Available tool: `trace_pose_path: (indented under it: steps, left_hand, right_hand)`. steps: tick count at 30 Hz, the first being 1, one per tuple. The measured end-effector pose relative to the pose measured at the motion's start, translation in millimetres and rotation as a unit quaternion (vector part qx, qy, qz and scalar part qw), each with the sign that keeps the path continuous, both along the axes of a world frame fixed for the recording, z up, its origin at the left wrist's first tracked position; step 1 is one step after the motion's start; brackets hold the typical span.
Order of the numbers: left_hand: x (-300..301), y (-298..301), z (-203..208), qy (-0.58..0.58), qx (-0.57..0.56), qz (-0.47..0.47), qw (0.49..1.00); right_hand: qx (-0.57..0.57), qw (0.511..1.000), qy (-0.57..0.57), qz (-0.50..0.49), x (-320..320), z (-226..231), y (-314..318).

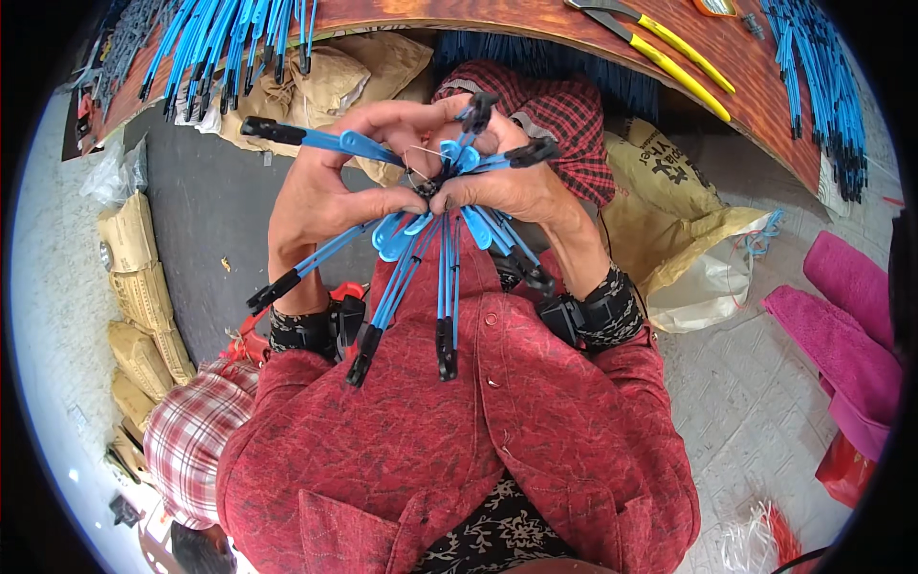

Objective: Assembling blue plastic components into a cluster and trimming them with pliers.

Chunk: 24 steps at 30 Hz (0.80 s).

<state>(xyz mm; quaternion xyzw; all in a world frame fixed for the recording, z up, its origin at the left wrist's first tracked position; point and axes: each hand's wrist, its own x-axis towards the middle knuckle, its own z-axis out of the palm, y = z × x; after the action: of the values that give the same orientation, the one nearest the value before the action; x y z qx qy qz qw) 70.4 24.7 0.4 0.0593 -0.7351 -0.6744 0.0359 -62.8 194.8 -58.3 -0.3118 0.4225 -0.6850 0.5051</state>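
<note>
Between my hands is a ring of blue umbrella ribs [408, 273] with black ends, fanning out from a small dark hub [427, 189]. A thin wire [421, 147] loops up from the hub. My left hand [311, 196] curls round the left side, its thumb tip pressed at the hub. Opposite it, my right hand [521, 194] pinches the same centre, its thumb almost meeting the left one. Several ribs hang down in front of my red jacket [402, 421]; others stick out past my fingers. Parts of the fingertips are hidden behind the ribs.
A wooden tabletop [459, 14] curves across the far side. On it lie yellow-handled cutters [679, 62] and bundles of blue ribs at left [225, 48] and right [813, 96]. A yellowish sack [660, 182] stands at right, near magenta cloth [827, 335]. Packed brown bundles [134, 287] line the left.
</note>
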Motion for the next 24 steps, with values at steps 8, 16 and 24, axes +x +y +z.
trace_pose_path:
  steps: [8,16,24]
  left_hand:
    - [-6,-2,-7,0.068,-0.166,-0.012,0.984]
    - [-5,10,-19,0.137,-0.124,0.018,0.983]
    - [-7,7,-14,0.051,0.011,-0.026,0.998]
  right_hand:
    - [-0.005,1.0,-0.009,0.021,-8,-13,1]
    - [-0.006,1.0,-0.02,0.021,-11,-13,5]
    - [-0.028,0.999,-0.043,0.019,-7,-11,9]
